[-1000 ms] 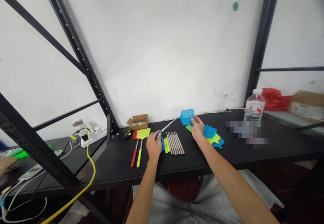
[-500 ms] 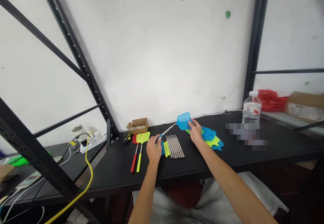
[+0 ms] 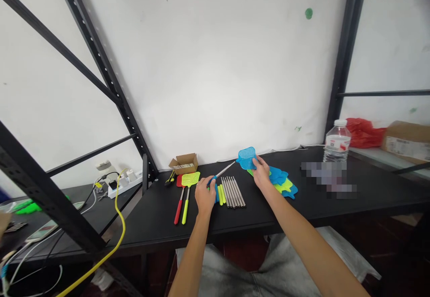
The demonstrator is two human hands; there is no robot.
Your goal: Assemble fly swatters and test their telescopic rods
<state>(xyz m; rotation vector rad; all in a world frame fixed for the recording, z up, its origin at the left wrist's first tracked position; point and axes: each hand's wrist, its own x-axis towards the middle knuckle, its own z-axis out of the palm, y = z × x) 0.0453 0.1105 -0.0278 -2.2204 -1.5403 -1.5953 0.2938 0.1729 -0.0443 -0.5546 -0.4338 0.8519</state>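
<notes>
My left hand [image 3: 204, 196] is closed around the blue handle [image 3: 212, 179] of a fly swatter, whose thin metal rod [image 3: 225, 168] slants up to the right. Pinched in my right hand [image 3: 262, 171] is a blue mesh swatter head [image 3: 247, 158]. Its narrow neck is close to the rod's tip; whether they touch I cannot tell. Below, several metal rods [image 3: 234, 194] lie side by side, with yellow-green grips [image 3: 221, 195] and blue ones beside them, partly behind my left hand. Loose blue and yellow-green heads [image 3: 278, 177] are piled under my right hand.
A red swatter [image 3: 178, 212] and a yellow-green swatter [image 3: 190, 179] lie at left on the black table [image 3: 151, 225]. Behind them is a small open carton [image 3: 184, 163]. A water bottle [image 3: 337, 144] stands right. A yellow cable [image 3: 121, 216] hangs by the left rack post.
The blue head in my right hand has shifted slightly right relative to the rod's tip. My left hand keeps hold of the handle. The view has moved a little.
</notes>
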